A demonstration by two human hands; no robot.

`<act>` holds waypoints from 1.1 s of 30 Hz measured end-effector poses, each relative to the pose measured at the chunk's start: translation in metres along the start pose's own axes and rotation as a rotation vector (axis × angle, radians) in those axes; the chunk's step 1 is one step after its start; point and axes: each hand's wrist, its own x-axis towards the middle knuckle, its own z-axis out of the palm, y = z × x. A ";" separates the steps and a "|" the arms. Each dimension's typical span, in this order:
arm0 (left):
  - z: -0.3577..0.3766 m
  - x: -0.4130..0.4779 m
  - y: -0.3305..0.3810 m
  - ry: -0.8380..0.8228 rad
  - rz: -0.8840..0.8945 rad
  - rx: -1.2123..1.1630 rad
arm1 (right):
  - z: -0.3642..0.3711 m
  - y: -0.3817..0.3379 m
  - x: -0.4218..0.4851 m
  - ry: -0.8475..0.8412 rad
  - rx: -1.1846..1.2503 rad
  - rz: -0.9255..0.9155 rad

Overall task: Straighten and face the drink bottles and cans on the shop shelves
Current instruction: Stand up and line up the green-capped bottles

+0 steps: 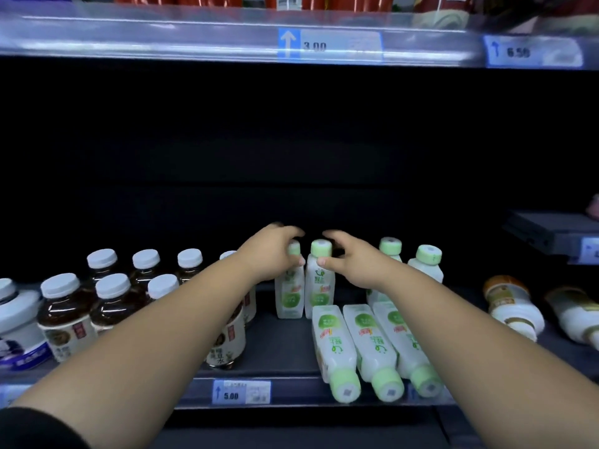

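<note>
Head view: on the shelf (285, 348), two white bottles with pale green caps stand upright in the middle, side by side and touching. The left hand (275, 252) curls over the cap and neck of the left bottle (289, 293) and grasps it. The right hand (355, 262) grasps the right bottle (319, 286) the same way, thumb just under its cap. Just in front and to the right, three fallen bottles (372, 345) of the same kind lie side by side, caps toward the shelf's front edge. Two more standing bottles (426, 264) are behind the right forearm. Brown tea bottles (64, 315) with white caps stand to the left. Yellow-capped bottles (513, 307) lie tipped over at far right. A price tag (241, 392) reads 5.00.
</note>
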 end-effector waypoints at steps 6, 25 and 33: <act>0.022 -0.047 0.031 0.253 0.130 -0.199 | 0.015 0.005 -0.060 0.211 0.191 -0.017; 0.148 -0.184 0.125 0.398 -0.746 -1.293 | 0.110 0.028 -0.235 0.646 1.033 0.357; 0.152 -0.176 0.123 0.268 -0.809 -1.634 | 0.119 0.016 -0.202 0.688 1.389 0.557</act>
